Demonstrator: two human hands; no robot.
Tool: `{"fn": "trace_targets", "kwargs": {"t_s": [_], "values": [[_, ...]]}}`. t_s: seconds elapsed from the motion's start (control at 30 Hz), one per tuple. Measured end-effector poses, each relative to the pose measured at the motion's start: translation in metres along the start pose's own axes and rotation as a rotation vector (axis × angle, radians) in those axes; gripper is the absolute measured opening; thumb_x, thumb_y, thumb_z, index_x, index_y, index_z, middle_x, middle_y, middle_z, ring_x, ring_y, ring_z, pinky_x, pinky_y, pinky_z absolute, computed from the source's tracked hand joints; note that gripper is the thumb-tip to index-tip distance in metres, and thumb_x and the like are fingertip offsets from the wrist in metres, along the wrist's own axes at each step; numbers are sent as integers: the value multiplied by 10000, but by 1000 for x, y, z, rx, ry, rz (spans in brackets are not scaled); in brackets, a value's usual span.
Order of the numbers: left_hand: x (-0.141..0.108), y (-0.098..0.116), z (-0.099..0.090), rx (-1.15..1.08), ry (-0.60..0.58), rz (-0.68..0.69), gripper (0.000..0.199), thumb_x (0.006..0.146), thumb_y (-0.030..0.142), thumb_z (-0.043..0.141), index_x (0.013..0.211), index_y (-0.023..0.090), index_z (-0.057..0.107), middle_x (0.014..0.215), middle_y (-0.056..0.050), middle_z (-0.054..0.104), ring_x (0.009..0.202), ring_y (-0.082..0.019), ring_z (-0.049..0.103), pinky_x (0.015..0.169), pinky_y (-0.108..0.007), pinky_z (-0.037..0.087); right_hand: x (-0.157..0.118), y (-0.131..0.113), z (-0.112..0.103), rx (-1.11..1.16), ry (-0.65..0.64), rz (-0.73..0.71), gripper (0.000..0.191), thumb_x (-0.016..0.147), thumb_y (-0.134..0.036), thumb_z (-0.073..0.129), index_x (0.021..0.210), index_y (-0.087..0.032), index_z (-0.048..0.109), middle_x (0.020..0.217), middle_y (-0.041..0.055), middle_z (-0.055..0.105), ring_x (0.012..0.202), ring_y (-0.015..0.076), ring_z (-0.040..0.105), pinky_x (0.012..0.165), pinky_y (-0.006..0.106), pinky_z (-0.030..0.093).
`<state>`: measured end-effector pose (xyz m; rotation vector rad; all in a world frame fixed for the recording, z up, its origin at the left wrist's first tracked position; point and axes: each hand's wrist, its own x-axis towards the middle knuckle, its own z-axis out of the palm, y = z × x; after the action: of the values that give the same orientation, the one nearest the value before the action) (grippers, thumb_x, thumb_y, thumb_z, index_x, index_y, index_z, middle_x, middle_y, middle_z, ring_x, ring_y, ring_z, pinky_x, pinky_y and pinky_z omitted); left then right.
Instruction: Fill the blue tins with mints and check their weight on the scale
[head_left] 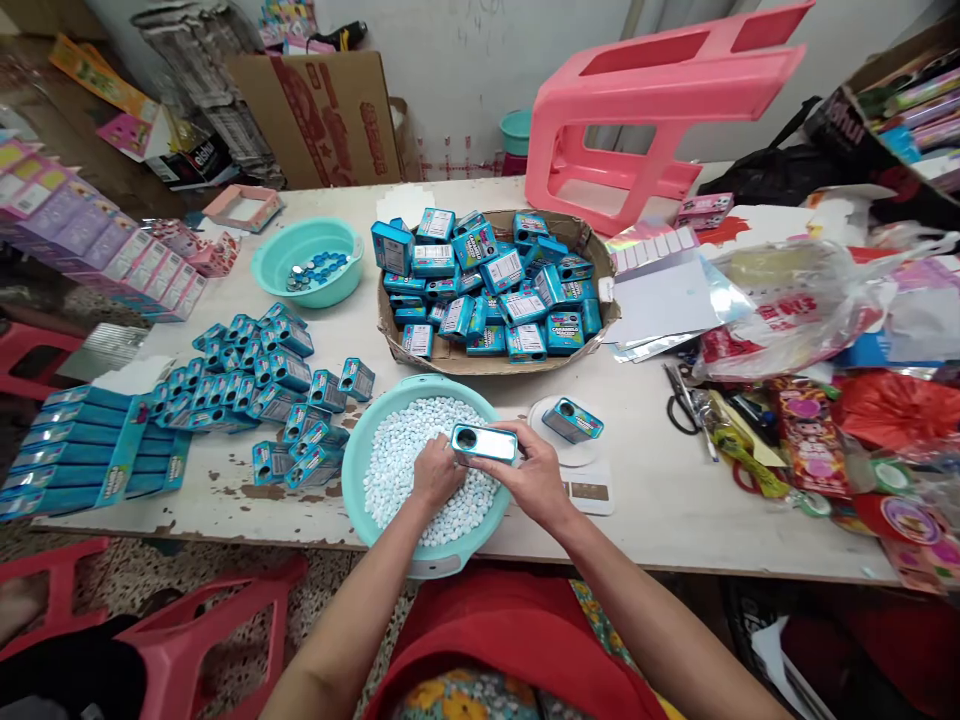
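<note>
A teal basin (356, 500) in front of me holds a heap of small white and pale blue candies (397, 455). Over its right part, my right hand (536, 470) grips a blue candy tin (491, 443), tilted so its silver top with a dark round hole faces me. My left hand (437, 472) is curled low over the candies, its fingertips close to the tin's holed end; what it holds, if anything, is hidden. Right of the basin, another blue tin (574, 420) rests on a white kitchen scale (592, 490).
Behind the basin, a cut-down cardboard box (390, 335) is heaped with blue tins. To the left are grouped tins (255, 370), blue display cartons (67, 450) and a teal bowl (270, 265) of round caps. Scissors (681, 400), plastic bags and a pink stool (645, 90) occupy the right.
</note>
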<state>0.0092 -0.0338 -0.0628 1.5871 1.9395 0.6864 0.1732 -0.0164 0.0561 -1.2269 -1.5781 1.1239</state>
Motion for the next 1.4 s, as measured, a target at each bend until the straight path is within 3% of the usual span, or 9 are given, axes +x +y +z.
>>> {"fn": "trace_targets", "kwargs": {"t_s": [0.13,0.23,0.33,0.43,0.6,0.8,1.2,1.4], "values": [[-2,-9,-23,-412,187,-224,175,640,332,678,636,199,564,674,-25,548,672,-180,512,610,-261,375,-5,11,9,-95,-33,23,341,676,-360,750,960,-225,619,920,34,639,880,221,608,778,344,483],[0,9,-43,-756,299,-400,276,682,426,647,652,182,521,561,27,473,492,-113,443,480,-218,338,-10,16,16,-148,-60,22,336,683,-340,744,967,-226,607,933,36,633,885,222,607,775,346,481],[-1,40,-64,-1107,325,-405,272,710,418,638,740,181,507,580,52,472,423,-78,426,409,-195,302,-13,22,28,-210,-94,-9,332,681,-277,746,972,-220,596,939,40,623,900,226,596,787,347,472],[-4,66,-79,-1311,367,-344,249,704,372,653,779,180,514,674,35,548,481,-88,516,432,-197,361,-15,23,40,-277,-146,-20,323,673,-211,737,962,-215,591,929,37,618,895,226,588,783,344,465],[-1,76,-84,-1396,430,-356,221,694,335,661,782,168,545,750,3,606,647,-175,635,546,-273,480,-13,11,48,-354,-149,-49,321,677,-215,728,965,-228,587,921,35,621,903,234,582,779,348,452],[6,77,-87,-1375,448,-353,235,670,318,681,803,147,591,813,-29,652,639,-178,641,638,-334,509,-5,0,44,-365,-176,-31,330,646,-228,760,931,-225,595,911,30,628,899,233,590,782,346,450],[9,94,-89,-1290,436,-315,241,701,348,692,743,138,580,548,35,511,463,-90,484,480,-218,414,-4,-7,37,-299,-137,-53,340,633,-214,772,921,-224,592,886,18,603,877,217,574,754,316,443],[7,103,-88,-1298,403,-283,237,727,356,673,741,142,571,591,28,524,485,-84,494,501,-217,412,-2,-7,32,-256,-112,-49,335,639,-234,770,928,-223,600,882,10,600,854,205,580,745,306,443]]}}
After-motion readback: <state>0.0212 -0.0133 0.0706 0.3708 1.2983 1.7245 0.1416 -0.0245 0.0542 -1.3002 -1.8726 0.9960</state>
